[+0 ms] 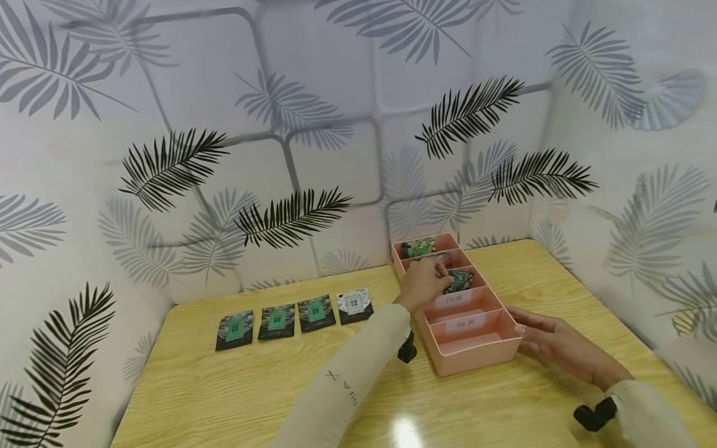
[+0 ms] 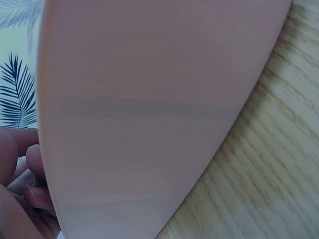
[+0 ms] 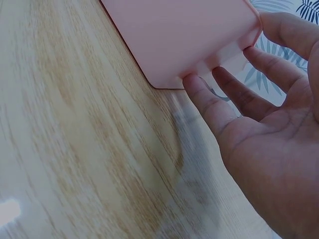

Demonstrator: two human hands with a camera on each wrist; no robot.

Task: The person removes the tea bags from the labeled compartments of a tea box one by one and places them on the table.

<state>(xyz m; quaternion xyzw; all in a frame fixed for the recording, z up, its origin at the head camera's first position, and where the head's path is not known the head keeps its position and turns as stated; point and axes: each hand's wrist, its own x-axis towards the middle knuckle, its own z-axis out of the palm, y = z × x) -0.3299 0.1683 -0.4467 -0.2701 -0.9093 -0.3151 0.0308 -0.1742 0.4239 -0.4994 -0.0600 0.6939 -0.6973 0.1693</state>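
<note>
A long pink divided box (image 1: 476, 364) stands on the table with small printed packets in its far compartments. My left hand (image 1: 424, 283) reaches over its left wall into the middle compartment, thumb and fingers pinching a dark green packet (image 1: 460, 281). In the left wrist view, the curled fingers (image 2: 37, 196) show past the rim and the box wall (image 2: 139, 149) hides much of them. At the near right corner, my right hand (image 1: 566, 348) touches the box with fairly straight fingers. The right wrist view shows fingertips (image 3: 192, 82) against the pink wall and the thumb at the rim.
Left of the box, a black-and-white packet (image 1: 355, 305) and several dark packets with green labels (image 1: 277, 320) lie in a row. White labels (image 1: 455, 298) are on the box's dividers. A leaf-patterned curtain (image 1: 330, 162) hangs behind the wooden table (image 1: 224, 398).
</note>
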